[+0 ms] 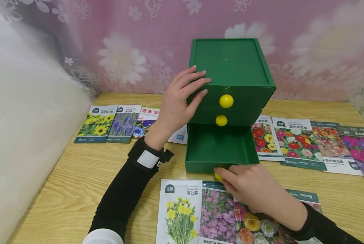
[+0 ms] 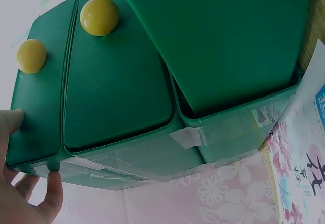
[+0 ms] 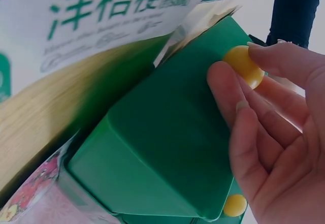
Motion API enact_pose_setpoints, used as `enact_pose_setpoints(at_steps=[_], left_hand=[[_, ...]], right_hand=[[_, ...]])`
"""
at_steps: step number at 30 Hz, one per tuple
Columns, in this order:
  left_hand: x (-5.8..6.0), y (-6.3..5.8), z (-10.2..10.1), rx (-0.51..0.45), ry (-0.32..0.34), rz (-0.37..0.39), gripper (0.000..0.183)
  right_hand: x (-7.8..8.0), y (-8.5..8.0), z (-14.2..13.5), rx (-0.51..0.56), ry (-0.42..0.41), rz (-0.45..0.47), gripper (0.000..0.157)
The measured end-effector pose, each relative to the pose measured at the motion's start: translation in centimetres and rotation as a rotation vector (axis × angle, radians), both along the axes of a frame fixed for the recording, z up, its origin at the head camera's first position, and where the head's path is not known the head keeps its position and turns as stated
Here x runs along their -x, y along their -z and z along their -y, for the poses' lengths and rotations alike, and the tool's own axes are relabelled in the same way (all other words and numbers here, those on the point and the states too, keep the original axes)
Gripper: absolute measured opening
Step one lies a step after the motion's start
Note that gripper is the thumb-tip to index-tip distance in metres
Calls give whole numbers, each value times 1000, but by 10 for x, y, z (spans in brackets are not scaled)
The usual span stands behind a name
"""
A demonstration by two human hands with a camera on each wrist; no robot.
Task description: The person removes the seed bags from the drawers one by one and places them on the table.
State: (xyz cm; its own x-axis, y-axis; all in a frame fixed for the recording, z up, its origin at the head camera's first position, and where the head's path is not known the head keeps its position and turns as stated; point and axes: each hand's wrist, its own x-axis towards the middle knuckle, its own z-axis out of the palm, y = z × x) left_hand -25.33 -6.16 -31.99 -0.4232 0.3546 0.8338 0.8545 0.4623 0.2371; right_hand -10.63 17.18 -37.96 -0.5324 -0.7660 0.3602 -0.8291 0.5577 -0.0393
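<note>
A green drawer cabinet (image 1: 230, 61) with yellow round knobs stands on the table. My left hand (image 1: 177, 101) rests on its upper left corner, fingers laid over the top and thumb against the top drawer's front. The bottom drawer (image 1: 197, 166) is pulled out, its green inside showing, while the upper two drawers are closed. My right hand (image 1: 258, 188) pinches the bottom drawer's knob (image 3: 244, 64) between thumb and fingers. Below it lies a row of seed packets, including a dandelion packet (image 1: 180, 206) and a pink-flower packet (image 1: 218, 210), partly covered by my right arm.
More seed packets lie left of the cabinet, such as a yellow-flower packet (image 1: 96, 123), and right of it, such as a mixed-flower packet (image 1: 301, 142). A pink floral curtain (image 1: 123, 51) hangs behind the wooden table (image 1: 62, 189).
</note>
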Motion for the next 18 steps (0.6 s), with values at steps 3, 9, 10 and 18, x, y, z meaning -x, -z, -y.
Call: enact_pose_setpoints(at_steps=[3, 9, 10, 18], left_hand=[[1, 0, -1, 1, 2, 0, 27], [1, 0, -1, -6, 3, -5, 27], [1, 1, -1, -8, 3, -6, 27], [1, 1, -1, -16, -1, -4, 27]], right_hand=[[3, 1, -2, 17, -1, -7, 40], [8, 3, -4, 29, 22, -17, 37], [9, 3, -4, 28, 29, -15, 38], [14, 7, -5, 26, 57, -10, 39]])
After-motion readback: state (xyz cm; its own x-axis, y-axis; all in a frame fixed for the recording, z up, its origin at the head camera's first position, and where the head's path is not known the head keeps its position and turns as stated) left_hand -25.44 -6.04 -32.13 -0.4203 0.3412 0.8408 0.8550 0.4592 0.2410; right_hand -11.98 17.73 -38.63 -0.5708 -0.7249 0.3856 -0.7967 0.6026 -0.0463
